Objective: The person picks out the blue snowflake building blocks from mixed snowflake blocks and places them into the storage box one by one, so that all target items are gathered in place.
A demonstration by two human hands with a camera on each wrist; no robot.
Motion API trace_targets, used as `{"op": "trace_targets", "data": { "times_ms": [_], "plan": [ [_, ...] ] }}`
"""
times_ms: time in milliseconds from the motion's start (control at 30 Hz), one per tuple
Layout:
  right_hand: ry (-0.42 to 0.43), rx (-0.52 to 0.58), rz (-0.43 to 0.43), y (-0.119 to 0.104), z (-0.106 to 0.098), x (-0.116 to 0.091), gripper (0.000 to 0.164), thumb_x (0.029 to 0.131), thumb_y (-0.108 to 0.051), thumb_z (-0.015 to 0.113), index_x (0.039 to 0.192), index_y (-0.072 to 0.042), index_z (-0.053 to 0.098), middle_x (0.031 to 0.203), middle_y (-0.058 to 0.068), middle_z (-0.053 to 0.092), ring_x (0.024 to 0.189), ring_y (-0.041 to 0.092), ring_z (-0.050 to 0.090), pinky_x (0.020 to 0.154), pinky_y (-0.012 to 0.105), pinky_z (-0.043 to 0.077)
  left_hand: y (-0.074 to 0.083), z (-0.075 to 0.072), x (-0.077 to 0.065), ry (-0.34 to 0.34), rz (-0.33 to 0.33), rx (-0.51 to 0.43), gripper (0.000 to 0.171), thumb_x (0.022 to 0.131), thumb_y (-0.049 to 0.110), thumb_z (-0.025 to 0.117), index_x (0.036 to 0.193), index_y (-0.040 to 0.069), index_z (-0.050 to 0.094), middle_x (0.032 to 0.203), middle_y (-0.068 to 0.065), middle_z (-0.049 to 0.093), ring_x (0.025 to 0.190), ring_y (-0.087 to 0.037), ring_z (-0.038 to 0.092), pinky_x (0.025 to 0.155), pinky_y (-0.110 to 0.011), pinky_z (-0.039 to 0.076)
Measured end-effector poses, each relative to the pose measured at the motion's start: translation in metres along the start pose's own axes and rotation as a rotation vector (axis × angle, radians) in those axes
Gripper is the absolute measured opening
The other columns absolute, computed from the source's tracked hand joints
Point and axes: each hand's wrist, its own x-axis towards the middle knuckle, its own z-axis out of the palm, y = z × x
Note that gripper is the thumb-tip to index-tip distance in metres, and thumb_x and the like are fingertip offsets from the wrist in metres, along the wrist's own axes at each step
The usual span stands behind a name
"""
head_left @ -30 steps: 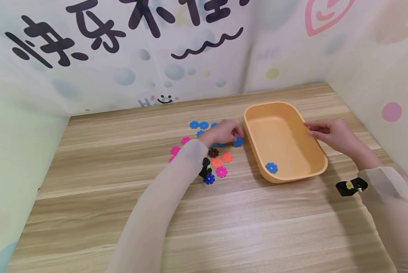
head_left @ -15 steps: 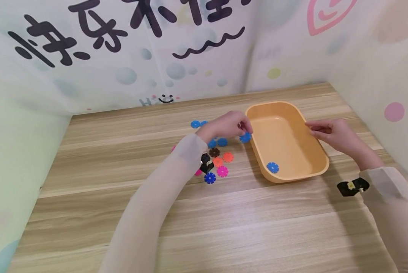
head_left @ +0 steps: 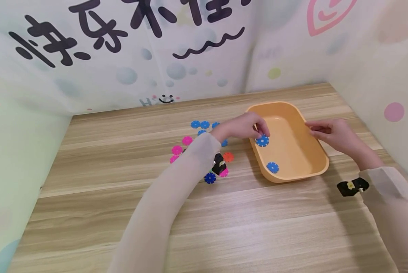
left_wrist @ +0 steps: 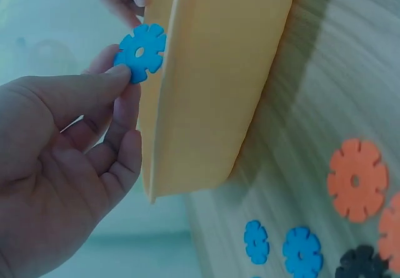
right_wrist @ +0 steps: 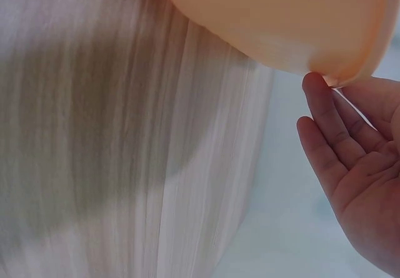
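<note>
Between thumb and fingertips my left hand (head_left: 246, 126) pinches a blue notched plastic disc (head_left: 262, 140), held over the left rim of an orange bin (head_left: 285, 146). The left wrist view shows the same disc (left_wrist: 141, 52) with its centre hole, beside the bin's wall (left_wrist: 206, 84). Inside the bin, near its front left corner, lies another blue disc (head_left: 273, 167). My right hand (head_left: 337, 136) holds the bin's right rim; in the right wrist view the fingers (right_wrist: 325, 112) are at the rim, with the thumb partly out of sight.
Several loose discs lie left of the bin: blue (head_left: 195, 124), pink (head_left: 177, 150), orange (head_left: 228, 157) and dark blue (head_left: 210, 178). My left forearm (head_left: 163, 197) hides some of them. A printed curtain (head_left: 204, 68) stands behind the wooden table (head_left: 98, 182).
My left hand has lifted the blue disc off the table and carried it right, over the bin's edge. The right hand stays on the rim.
</note>
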Motion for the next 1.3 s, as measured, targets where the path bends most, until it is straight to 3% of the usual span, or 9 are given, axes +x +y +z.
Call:
{"op": "trace_targets", "data": {
  "times_ms": [300,467,667,933,1300],
  "plan": [
    [0.005,0.002,0.001,-0.002,0.000,-0.001,0.030,0.087,0.003,0.058,0.116,0.010,0.057,0.110,0.031,0.057,0.077,-0.014,0.051,0.063,0.007,0.044,0.004,0.012,0.018,-0.026,-0.019,0.033,0.017,0.086,-0.004,0.057,0.101,-0.001,0.065,0.096,-0.007,0.063,0.086,-0.013,0.054,0.074,-0.015,0.044],
    [0.000,0.007,0.001,-0.001,0.000,-0.001,0.031,0.087,0.002,0.058,0.116,0.011,0.057,0.110,0.031,0.057,0.077,-0.014,0.052,0.062,0.007,0.044,0.003,0.020,0.031,-0.041,-0.013,0.114,0.021,0.084,-0.007,0.056,0.100,-0.001,0.067,0.095,-0.008,0.065,0.085,-0.013,0.056,0.073,-0.013,0.043],
    [0.008,0.013,-0.005,0.000,0.001,-0.002,0.030,0.086,0.004,0.059,0.115,0.010,0.058,0.110,0.031,0.057,0.078,-0.015,0.052,0.063,0.007,0.044,0.006,0.030,0.040,-0.062,-0.071,0.161,0.026,0.082,-0.011,0.052,0.097,0.001,0.069,0.092,-0.004,0.065,0.080,-0.010,0.052,0.069,-0.014,0.043],
    [0.015,0.008,-0.008,0.001,0.001,0.000,0.030,0.085,0.005,0.059,0.115,0.010,0.058,0.111,0.030,0.057,0.079,-0.016,0.051,0.063,0.007,0.044,0.011,0.034,0.045,-0.119,-0.169,0.225,0.025,0.085,-0.007,0.054,0.095,0.007,0.071,0.094,0.001,0.063,0.085,-0.011,0.052,0.066,-0.015,0.042],
    [0.028,0.002,-0.014,0.000,0.002,-0.001,0.029,0.086,0.004,0.059,0.114,0.010,0.059,0.110,0.030,0.057,0.078,-0.017,0.050,0.063,0.006,0.043,0.016,0.041,0.050,-0.149,-0.262,0.290,0.023,0.082,-0.008,0.058,0.091,0.008,0.072,0.093,0.002,0.064,0.088,-0.009,0.051,0.070,-0.013,0.041]
  ]
}}
